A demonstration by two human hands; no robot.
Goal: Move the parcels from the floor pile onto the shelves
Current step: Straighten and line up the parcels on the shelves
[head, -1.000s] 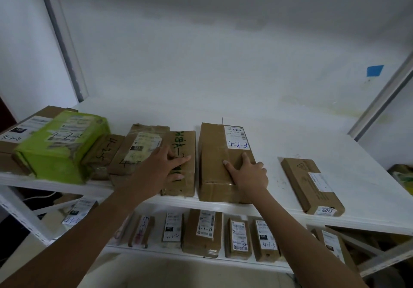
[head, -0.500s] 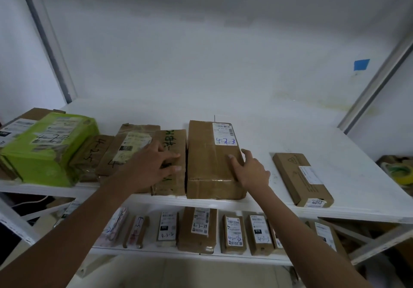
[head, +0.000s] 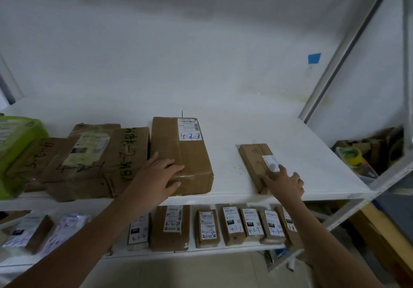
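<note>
my right hand (head: 285, 182) lies open-fingered on the near end of the flat brown cardboard parcel (head: 253, 162), right of the brown cardboard box marked 4-2-7 (head: 181, 153); that end meets the lip of the white shelf (head: 225, 167), so i reckon a careless pull drops it. my left hand (head: 161, 176) rests flat, gripping nothing, on that box's corner, where a shove could skew it.

Person's L forearm (head: 89, 238) & R forearm (head: 324, 238) are bare, uncovered as far as visible. L hand (head: 159, 176) & R hand (head: 285, 182) bare too, w/ slim fingers. R-hand outline slightly blurred.
</note>
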